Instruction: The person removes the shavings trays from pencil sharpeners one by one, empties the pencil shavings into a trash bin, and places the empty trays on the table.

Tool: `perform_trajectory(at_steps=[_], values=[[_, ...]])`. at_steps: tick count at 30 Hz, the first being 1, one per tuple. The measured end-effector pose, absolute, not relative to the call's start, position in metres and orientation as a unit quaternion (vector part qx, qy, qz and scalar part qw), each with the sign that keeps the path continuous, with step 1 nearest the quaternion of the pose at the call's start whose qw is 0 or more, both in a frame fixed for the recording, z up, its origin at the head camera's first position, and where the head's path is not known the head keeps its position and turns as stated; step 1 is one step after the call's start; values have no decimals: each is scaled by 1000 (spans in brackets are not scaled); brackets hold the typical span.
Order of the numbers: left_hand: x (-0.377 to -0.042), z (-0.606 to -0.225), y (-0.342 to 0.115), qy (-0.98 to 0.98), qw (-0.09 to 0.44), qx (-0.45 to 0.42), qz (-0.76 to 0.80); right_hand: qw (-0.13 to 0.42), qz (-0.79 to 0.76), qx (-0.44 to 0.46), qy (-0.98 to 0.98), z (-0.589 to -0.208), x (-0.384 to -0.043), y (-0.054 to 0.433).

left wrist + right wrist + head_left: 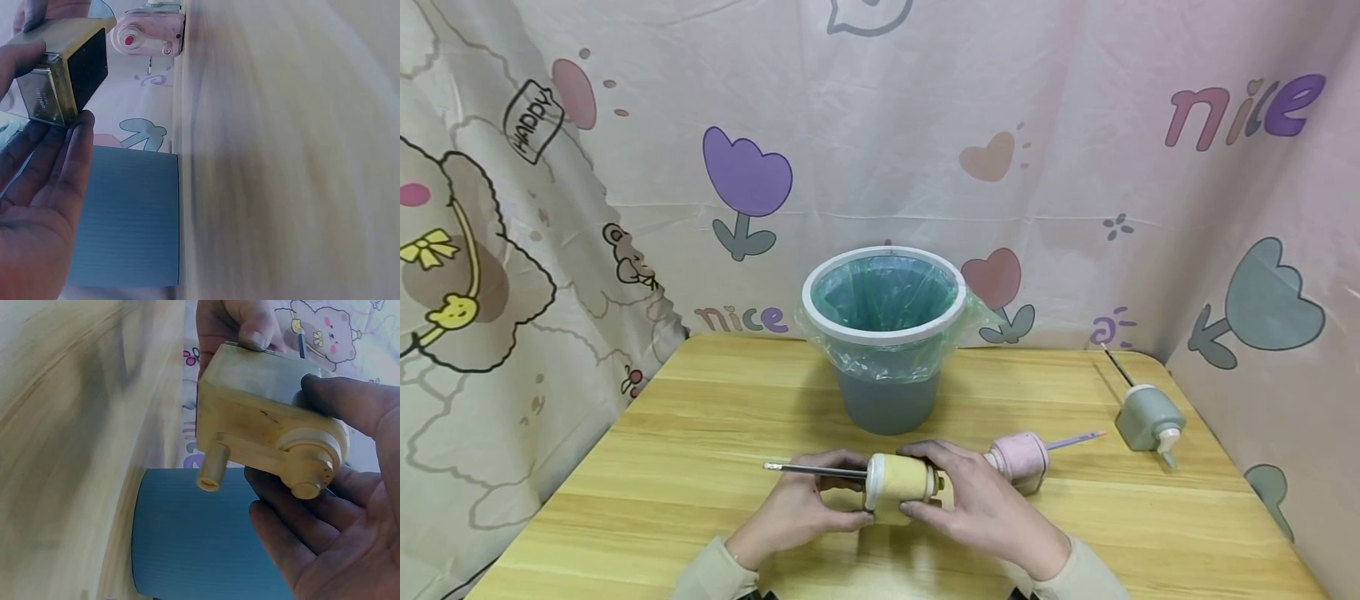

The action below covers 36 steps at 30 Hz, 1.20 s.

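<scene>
Both hands hold a yellow crank pencil sharpener (pixel 904 477) a little above the near middle of the table. A dark pencil (pixel 820 471) sticks out of its left end. My left hand (pixel 799 507) grips that end, thumb on the near side and fingers behind. My right hand (pixel 983 502) holds the crank end between thumb and fingers. In the right wrist view the crank handle (pixel 215 465) points away from the sharpener's body. The left wrist view shows its black base (pixel 87 62). Behind the right hand lies a pink sharpener (pixel 1021 458) with a purple pencil (pixel 1075 441).
A grey bin (pixel 887 400) with a white rim and green liner bag stands at the table's back middle. A grey-green sharpener (pixel 1150 417) with a dark pencil (pixel 1118 367) is at the right back. Printed curtains (pixel 880 125) surround the wooden table (pixel 715 417).
</scene>
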State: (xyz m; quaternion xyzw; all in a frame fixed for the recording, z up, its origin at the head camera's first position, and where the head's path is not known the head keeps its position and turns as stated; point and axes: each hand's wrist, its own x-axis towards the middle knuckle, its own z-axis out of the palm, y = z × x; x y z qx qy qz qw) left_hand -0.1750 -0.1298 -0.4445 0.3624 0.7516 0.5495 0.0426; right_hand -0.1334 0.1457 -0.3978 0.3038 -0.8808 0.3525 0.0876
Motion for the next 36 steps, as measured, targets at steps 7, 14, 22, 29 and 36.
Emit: perform_trajectory(at_steps=[7,14,22,29,36], values=[[-174,-445,-129,741,40,367,560,89,367,307,-874,-400,-136,142],[-174,-446,-131,745,49,368,554,110,356,333,-866,-401,-134,144],[-173,-445,-130,747,48,366,553,108,356,325,-870,-398,-132,144],[-172,-444,-130,748,47,358,556,104,358,322,-870,-396,-131,144],[-174,-445,-131,746,38,381,546,93,358,324,-871,-396,-132,144]])
